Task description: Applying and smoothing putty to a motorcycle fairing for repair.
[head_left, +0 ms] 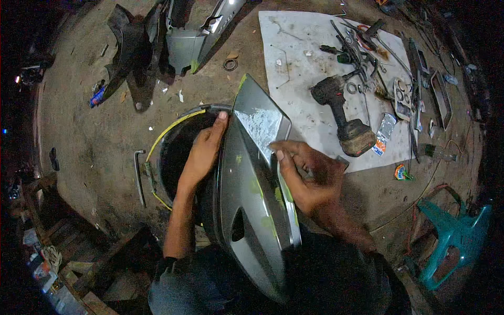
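A dark grey, glossy, tapering moulded panel (244,178) lies lengthwise over the person's lap, its angular end pointing away and overlapping a round black tub (169,149). Its surface is smooth, with a sharp lengthwise ridge, a teardrop-shaped opening and scuffed yellow-green patches along the edges; a rough, mottled whitish patch (260,128) covers part of the far end. The left hand (205,149) grasps the panel's left edge, thumb on top, remaining fingers largely hidden. The right hand (310,170) is bent at the right edge, thumb and fingertips drawn together beside the whitish patch; whether it grips the panel or only touches it cannot be told. A thin, curved yellow strip (164,137) follows the tub's left side, near a bent metal rod (139,181). Right of the panel, a stained, flat white sheet (294,100) bears a grimy black pistol-shaped power tool (340,113) and heaped metal hand tools (359,55). Farther out on the rough, grey-brown floor (94,142) lie a silver-grey angular fairing (186,46), a matt black moulded part (128,50) and a glossy teal, branching shell (446,236).
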`<state>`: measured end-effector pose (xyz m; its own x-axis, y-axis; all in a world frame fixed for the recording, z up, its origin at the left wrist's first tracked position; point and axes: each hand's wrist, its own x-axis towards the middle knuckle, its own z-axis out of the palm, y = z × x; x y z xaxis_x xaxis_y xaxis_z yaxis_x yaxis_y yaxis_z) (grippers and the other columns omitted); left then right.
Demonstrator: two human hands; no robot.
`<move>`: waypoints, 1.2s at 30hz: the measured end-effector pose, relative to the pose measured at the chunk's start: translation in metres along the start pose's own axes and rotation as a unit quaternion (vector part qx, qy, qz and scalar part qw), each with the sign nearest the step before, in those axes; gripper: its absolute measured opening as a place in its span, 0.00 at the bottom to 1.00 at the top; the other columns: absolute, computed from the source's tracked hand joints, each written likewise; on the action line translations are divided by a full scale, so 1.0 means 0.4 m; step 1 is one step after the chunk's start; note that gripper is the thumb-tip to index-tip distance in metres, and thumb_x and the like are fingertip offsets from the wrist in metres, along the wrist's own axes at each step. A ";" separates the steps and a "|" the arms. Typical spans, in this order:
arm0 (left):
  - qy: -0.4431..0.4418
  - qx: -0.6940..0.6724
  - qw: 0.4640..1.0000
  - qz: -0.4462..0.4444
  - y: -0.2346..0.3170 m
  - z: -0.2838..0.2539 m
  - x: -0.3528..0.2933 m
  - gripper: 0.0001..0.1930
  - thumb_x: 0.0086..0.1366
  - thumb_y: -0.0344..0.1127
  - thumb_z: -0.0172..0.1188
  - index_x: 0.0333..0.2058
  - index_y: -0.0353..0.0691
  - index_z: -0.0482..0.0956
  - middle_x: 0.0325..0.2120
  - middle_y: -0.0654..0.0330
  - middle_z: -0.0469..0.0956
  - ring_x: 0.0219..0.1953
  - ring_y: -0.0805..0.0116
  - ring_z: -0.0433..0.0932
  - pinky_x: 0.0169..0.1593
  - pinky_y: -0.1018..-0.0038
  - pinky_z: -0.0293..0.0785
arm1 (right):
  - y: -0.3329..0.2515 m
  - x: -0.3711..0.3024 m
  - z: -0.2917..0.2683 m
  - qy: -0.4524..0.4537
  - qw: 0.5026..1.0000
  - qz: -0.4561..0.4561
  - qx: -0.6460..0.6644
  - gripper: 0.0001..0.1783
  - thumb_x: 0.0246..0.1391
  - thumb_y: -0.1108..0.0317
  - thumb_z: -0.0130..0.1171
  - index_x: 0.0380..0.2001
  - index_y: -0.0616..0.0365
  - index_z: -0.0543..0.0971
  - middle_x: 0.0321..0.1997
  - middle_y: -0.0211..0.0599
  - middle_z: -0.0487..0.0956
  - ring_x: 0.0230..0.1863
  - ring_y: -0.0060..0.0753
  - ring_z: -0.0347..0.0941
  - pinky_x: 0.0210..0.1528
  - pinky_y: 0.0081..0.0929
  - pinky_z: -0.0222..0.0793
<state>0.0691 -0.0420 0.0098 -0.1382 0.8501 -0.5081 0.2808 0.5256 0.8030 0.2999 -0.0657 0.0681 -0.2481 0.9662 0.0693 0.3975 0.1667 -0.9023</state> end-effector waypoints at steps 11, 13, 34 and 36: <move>-0.025 0.007 1.000 -0.017 -0.043 -0.003 0.034 0.39 0.78 0.67 0.46 0.28 0.29 0.74 0.21 0.59 0.66 0.29 0.70 0.65 0.37 0.67 0.66 | -0.009 -0.001 -0.016 -0.010 0.995 0.100 0.022 0.07 0.63 0.78 0.63 0.43 0.59 0.85 0.39 0.39 0.86 0.33 0.23 0.80 0.40 0.23 0.76; -0.029 -0.016 0.999 -0.013 -0.032 -0.008 0.020 0.39 0.78 0.67 0.46 0.27 0.30 0.73 0.21 0.61 0.65 0.28 0.71 0.64 0.35 0.67 0.65 | 0.016 0.006 -0.008 0.018 0.999 -0.005 0.033 0.07 0.63 0.78 0.63 0.44 0.60 0.84 0.40 0.40 0.87 0.36 0.24 0.83 0.43 0.24 0.77; -0.021 0.013 0.999 -0.024 -0.016 -0.012 0.011 0.39 0.77 0.68 0.48 0.31 0.29 0.76 0.24 0.61 0.70 0.31 0.72 0.67 0.40 0.71 0.67 | 0.095 0.003 -0.053 0.147 0.985 0.070 0.061 0.15 0.72 0.70 0.56 0.57 0.62 0.78 0.34 0.40 0.84 0.32 0.23 0.77 0.42 0.27 0.74; -0.022 0.000 1.000 -0.006 -0.031 -0.005 0.020 0.38 0.77 0.67 0.48 0.30 0.30 0.76 0.24 0.62 0.70 0.31 0.72 0.66 0.39 0.71 0.67 | 0.050 0.011 -0.072 0.100 0.988 0.098 0.065 0.12 0.73 0.70 0.56 0.54 0.63 0.75 0.37 0.38 0.82 0.39 0.26 0.79 0.50 0.31 0.76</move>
<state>0.0625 -0.0417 -0.0037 -0.0987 0.8415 -0.5312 0.2789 0.5358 0.7970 0.3321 -0.0523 0.0628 0.0060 0.9991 -0.0411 0.3007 -0.0410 -0.9528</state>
